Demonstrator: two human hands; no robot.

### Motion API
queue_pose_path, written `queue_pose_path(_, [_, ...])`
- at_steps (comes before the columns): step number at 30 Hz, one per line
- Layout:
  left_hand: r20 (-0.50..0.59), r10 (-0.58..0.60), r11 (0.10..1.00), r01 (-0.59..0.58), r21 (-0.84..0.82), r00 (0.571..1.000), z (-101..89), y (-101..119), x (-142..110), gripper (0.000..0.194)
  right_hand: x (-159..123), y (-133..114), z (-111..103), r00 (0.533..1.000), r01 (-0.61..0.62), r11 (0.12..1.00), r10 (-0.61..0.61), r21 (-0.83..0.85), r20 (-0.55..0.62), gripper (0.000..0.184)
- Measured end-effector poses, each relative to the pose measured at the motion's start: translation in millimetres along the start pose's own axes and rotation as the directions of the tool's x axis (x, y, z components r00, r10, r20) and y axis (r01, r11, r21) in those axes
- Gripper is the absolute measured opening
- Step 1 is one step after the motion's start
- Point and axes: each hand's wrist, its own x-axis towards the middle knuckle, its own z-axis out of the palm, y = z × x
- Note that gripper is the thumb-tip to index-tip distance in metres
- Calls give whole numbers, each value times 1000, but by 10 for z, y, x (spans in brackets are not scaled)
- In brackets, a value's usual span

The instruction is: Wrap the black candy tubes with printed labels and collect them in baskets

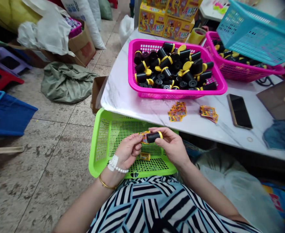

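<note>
My right hand [169, 144] grips a black cylinder with a yellow end band [154, 137] above a lime-green plastic basket [96, 152]. My left hand [127, 150] pinches a colourful printed paper label [145, 136] against the cylinder's near end. Below the hands, a small yellow-wrapped cylinder [145, 156] lies in the green basket. A pink basket [176, 94] on the marble table [137, 106] is heaped with several black cylinders with yellow caps. Two small piles of printed labels [178, 111] sit on the table just beyond my hands.
A second pink basket [241, 72] sits under a tilted blue basket [256, 32] at the table's far right. A phone [239, 111] lies on the table. Printed cartons [166, 19] and a tape roll [197, 35] stand behind. Crates and sacks cover the tiled floor at left.
</note>
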Motion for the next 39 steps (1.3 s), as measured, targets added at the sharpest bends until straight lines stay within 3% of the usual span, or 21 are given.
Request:
queue_pose_path(6, [30,-15,996,17,-83,999,-17,-14,33,26,-32,-36,48,994,-18,997,10,-72,-107,30])
queue_pose_path(11, [36,-26,997,29,-74,999,-49,-45,34,27,-75,0,82,995,-21,993,10,-116,-95,26])
queue_pose_path(14, [51,-38,997,41,-61,998,-49,-66,25,28,-97,-6,92,992,34,970,-62,-239,-111,24])
queue_pose_path(16, [50,-30,998,33,-57,998,-44,-71,21,29,-107,-10,96,993,82,946,-105,-313,-55,25])
queue_pose_path(19, [45,6,999,-4,-37,999,-35,-69,11,28,-111,28,101,992,123,951,-119,-284,32,26])
queue_pose_path(21, [30,44,999,-44,15,999,-28,-69,-7,27,-110,95,100,984,162,952,-175,-261,-26,27])
queue_pose_path(25, [-58,229,964,-218,155,972,-24,-65,-73,33,-117,253,86,944,255,923,-303,-288,-132,32])
queue_pose_path(27, [-35,244,951,-232,203,969,-36,-49,-108,42,-127,294,81,937,293,914,-333,-279,-108,35])
queue_pose_path(31, [111,81,935,-114,335,991,-103,-11,-146,42,-161,261,60,951,305,911,-308,-277,34,36])
queue_pose_path(35, [119,117,882,-158,445,986,-140,-18,-131,32,-216,159,-1,943,330,869,-286,-368,168,38])
queue_pose_path(39, [187,109,844,-190,501,976,-50,-44,-70,28,-254,87,-51,920,389,779,-350,-492,174,45])
